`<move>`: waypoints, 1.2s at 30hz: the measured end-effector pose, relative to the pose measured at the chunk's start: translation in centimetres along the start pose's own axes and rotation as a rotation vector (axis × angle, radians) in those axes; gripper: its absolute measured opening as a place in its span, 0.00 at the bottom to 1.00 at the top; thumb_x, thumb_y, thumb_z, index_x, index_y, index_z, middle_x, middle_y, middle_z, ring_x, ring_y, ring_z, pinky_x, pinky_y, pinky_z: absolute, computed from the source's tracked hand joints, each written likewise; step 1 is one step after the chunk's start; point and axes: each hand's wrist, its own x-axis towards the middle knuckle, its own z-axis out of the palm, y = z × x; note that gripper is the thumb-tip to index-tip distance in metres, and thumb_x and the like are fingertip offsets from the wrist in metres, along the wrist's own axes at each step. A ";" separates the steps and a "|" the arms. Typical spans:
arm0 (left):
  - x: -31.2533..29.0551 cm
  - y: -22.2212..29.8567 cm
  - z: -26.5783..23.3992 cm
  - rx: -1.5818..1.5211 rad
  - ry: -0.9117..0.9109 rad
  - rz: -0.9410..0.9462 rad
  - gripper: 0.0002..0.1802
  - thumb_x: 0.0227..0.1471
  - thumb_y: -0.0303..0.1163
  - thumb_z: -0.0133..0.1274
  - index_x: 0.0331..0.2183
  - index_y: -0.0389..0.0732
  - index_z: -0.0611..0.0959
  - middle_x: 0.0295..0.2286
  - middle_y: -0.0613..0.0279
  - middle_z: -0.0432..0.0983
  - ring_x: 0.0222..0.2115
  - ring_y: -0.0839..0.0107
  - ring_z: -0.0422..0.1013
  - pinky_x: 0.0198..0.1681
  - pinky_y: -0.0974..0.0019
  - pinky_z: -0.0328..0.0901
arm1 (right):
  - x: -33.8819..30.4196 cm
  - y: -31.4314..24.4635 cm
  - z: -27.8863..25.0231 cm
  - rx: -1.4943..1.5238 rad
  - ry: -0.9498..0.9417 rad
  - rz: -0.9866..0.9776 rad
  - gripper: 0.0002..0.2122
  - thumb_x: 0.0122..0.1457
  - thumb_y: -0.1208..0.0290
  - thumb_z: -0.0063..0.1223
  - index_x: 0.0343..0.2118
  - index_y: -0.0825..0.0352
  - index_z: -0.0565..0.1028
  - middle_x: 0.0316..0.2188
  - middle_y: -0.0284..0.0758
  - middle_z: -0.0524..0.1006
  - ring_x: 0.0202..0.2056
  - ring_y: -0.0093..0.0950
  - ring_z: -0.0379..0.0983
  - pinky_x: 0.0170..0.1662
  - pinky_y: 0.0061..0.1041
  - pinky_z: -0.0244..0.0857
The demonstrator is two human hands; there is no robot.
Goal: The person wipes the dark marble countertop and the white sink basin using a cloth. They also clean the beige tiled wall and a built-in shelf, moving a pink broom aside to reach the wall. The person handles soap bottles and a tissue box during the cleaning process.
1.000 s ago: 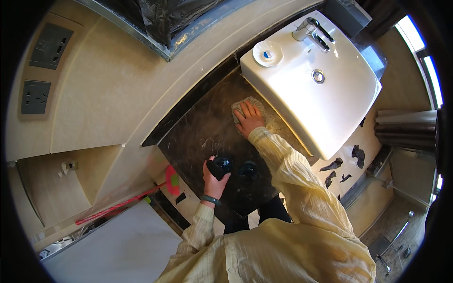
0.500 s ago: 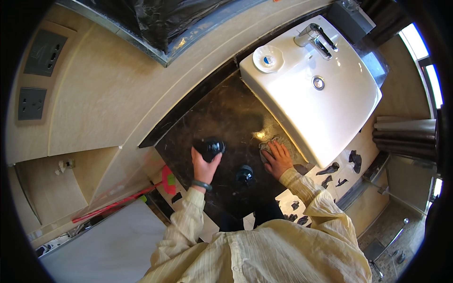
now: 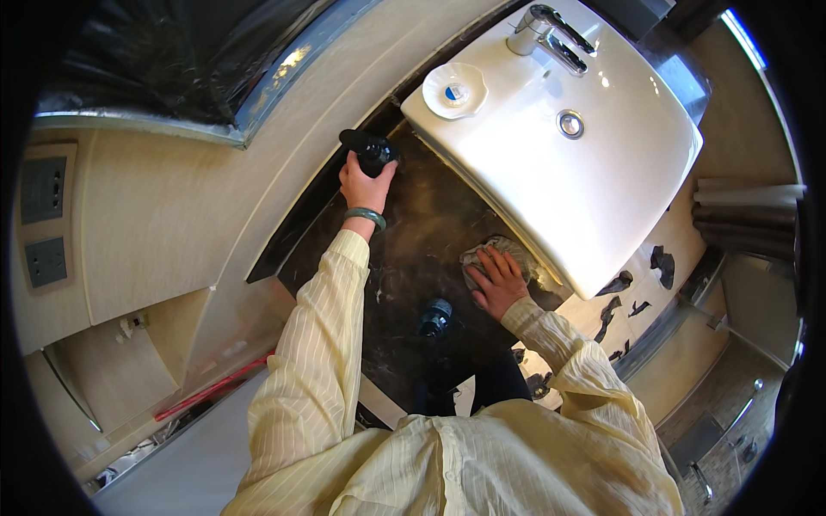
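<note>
My left hand (image 3: 366, 181) is closed around a black, glossy round container (image 3: 375, 155), its exact kind unclear. It is at the back of the dark marble countertop (image 3: 404, 232), by the wall and the sink's back left corner. A green bangle rings that wrist. My right hand (image 3: 499, 279) lies flat with fingers spread on a crumpled grey cloth (image 3: 473, 256), pressing it to the counter beside the sink's left side. Between my arms, nearer to me, is a small dark blue bottle (image 3: 436, 316) on the counter.
The white sink (image 3: 516, 172) fills the right, with a chrome faucet (image 3: 551, 41) and a shell-shaped soap dish (image 3: 437, 90) on its rim. Wall sockets (image 3: 45, 262) are at left. Dark scraps (image 3: 661, 265) lie on the floor at right. A black-covered frame (image 3: 163, 69) is upper left.
My left hand has carried the black container away from me, from mid-counter to the back by the wall. My right hand stays on the cloth in about the same place. The view has shifted.
</note>
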 end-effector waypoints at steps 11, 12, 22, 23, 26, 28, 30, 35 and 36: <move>-7.4 -5.8 -2.7 -0.075 -0.233 0.203 0.47 0.42 0.32 0.58 0.60 0.43 0.53 0.53 0.42 0.60 0.53 0.48 0.59 0.56 0.55 0.55 | 0.3 -0.3 -0.2 0.007 -0.009 0.012 0.23 0.52 0.56 0.50 0.52 0.54 0.69 0.59 0.37 0.59 0.63 0.37 0.46 0.64 0.41 0.35; -9.6 -4.9 -4.1 0.032 -0.330 0.142 0.46 0.41 0.29 0.58 0.60 0.43 0.53 0.52 0.42 0.61 0.54 0.48 0.59 0.57 0.55 0.54 | 0.2 -0.1 -0.1 0.000 -0.014 0.028 0.23 0.52 0.56 0.49 0.52 0.54 0.69 0.59 0.37 0.59 0.63 0.37 0.46 0.64 0.41 0.34; -24.4 -6.3 -8.5 0.065 -0.664 0.215 0.57 0.31 0.31 0.67 0.61 0.47 0.52 0.60 0.48 0.46 0.61 0.52 0.47 0.59 0.51 0.49 | 3.6 -0.6 1.0 -0.042 0.004 -0.020 0.25 0.52 0.56 0.51 0.54 0.55 0.67 0.59 0.39 0.58 0.63 0.39 0.45 0.63 0.43 0.38; -24.7 -6.2 -8.1 0.027 -0.661 0.210 0.53 0.33 0.33 0.66 0.59 0.46 0.55 0.59 0.48 0.49 0.60 0.54 0.48 0.59 0.52 0.47 | 4.4 -0.9 1.0 -0.052 -0.003 -0.021 0.25 0.51 0.56 0.52 0.54 0.55 0.67 0.59 0.39 0.58 0.63 0.39 0.45 0.63 0.44 0.39; -25.3 -5.6 -6.0 -0.104 -0.590 0.258 0.47 0.36 0.34 0.64 0.57 0.42 0.60 0.58 0.48 0.53 0.59 0.53 0.50 0.59 0.53 0.48 | 7.3 -1.2 1.5 -0.061 0.034 -0.032 0.26 0.50 0.56 0.54 0.54 0.56 0.67 0.59 0.40 0.59 0.62 0.39 0.46 0.62 0.44 0.41; -25.1 -5.1 -4.6 -0.238 -0.494 0.279 0.36 0.38 0.34 0.62 0.50 0.37 0.68 0.53 0.46 0.62 0.54 0.51 0.59 0.56 0.55 0.55 | 9.4 -1.5 2.0 -0.057 0.068 -0.045 0.27 0.49 0.57 0.54 0.54 0.56 0.66 0.59 0.40 0.59 0.62 0.39 0.47 0.62 0.44 0.41; -25.0 -5.1 -3.5 -0.357 -0.458 0.255 0.32 0.39 0.34 0.62 0.47 0.35 0.70 0.50 0.44 0.66 0.50 0.49 0.64 0.53 0.56 0.59 | 11.5 -2.0 2.4 -0.072 0.044 -0.043 0.27 0.50 0.57 0.54 0.55 0.56 0.65 0.59 0.40 0.58 0.62 0.39 0.46 0.62 0.44 0.40; -24.8 -4.3 -3.3 -0.415 -0.422 0.222 0.30 0.39 0.32 0.62 0.45 0.33 0.72 0.42 0.44 0.72 0.43 0.51 0.71 0.46 0.61 0.65 | 14.9 -2.4 3.1 -0.143 0.079 -0.049 0.26 0.54 0.56 0.49 0.56 0.56 0.63 0.60 0.40 0.56 0.63 0.39 0.45 0.63 0.43 0.38; -25.0 -4.5 -3.5 -0.417 -0.411 0.226 0.30 0.39 0.31 0.61 0.45 0.33 0.72 0.41 0.44 0.73 0.42 0.51 0.71 0.46 0.61 0.65 | 15.5 -2.6 3.3 -0.147 0.089 -0.049 0.26 0.54 0.56 0.48 0.56 0.57 0.63 0.60 0.40 0.56 0.63 0.39 0.44 0.63 0.44 0.37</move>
